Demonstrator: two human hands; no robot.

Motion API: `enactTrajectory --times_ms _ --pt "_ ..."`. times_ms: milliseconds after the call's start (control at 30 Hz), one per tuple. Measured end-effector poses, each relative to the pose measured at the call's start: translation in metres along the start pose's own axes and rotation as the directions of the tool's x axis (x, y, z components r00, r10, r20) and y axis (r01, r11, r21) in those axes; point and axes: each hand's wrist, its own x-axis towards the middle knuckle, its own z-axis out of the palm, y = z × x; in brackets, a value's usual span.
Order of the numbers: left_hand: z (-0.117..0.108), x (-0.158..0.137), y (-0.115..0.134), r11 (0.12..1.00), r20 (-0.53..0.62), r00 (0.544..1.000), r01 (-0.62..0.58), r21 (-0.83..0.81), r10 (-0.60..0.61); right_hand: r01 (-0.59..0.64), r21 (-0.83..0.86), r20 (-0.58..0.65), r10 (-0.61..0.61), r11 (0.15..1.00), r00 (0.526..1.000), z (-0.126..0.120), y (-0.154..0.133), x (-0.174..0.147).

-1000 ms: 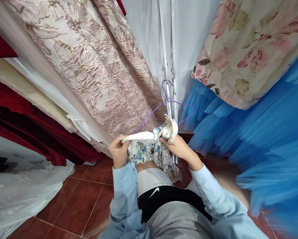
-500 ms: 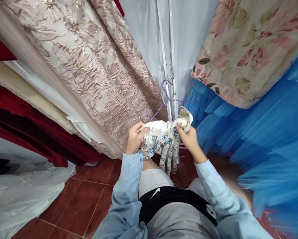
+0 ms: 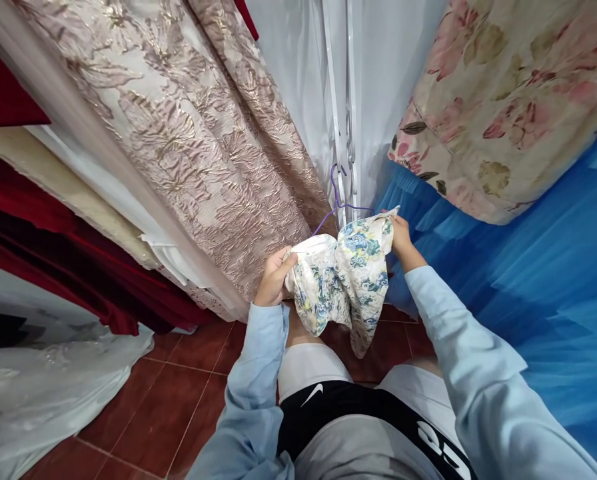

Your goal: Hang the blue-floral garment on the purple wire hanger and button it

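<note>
A white garment with a blue, green and yellow floral print hangs between my two hands. It is on a purple wire hanger, whose hook and shoulders show above the cloth; the lower part is hidden. My left hand pinches the garment's left upper corner, thumb on top. At the opposite upper corner, my right hand grips the edge with its fingers partly behind the cloth. The print faces me and the fabric droops in two lobes over my lap.
Pink-gold brocade hangs close on the left, beside red velvet and white lace. White metal bars stand ahead. To the right hang floral cloth and blue tulle. The floor is red tile.
My right hand has moved right and slightly up, pulling out the garment's right side, which was bunched and folded over. My left hand keeps its grip.
</note>
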Motion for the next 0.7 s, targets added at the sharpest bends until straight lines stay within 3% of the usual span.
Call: enactTrajectory --times_ms 100,200,333,533,700 --pt "-0.004 0.001 -0.006 0.999 0.001 1.000 0.014 -0.044 -0.014 -0.099 0.060 0.078 0.095 0.993 0.992 0.005 0.005 0.004" --pt "-0.006 0.002 -0.011 0.996 0.012 1.000 0.029 -0.087 -0.028 -0.144 0.094 0.069 0.138 0.985 0.988 0.001 0.011 0.004" --pt "-0.003 0.000 -0.010 0.993 0.017 0.999 0.032 -0.111 -0.031 -0.155 0.088 0.055 0.151 0.984 0.987 -0.002 0.016 0.009" --pt "0.001 -0.002 0.001 0.988 -0.036 0.998 0.044 -0.151 -0.050 -0.159 0.046 0.125 0.152 0.986 0.981 0.014 0.016 0.022" --pt "-0.010 0.000 -0.001 0.986 -0.078 0.997 0.013 -0.166 -0.026 -0.207 0.036 0.156 0.199 0.978 0.967 0.017 0.018 0.012"
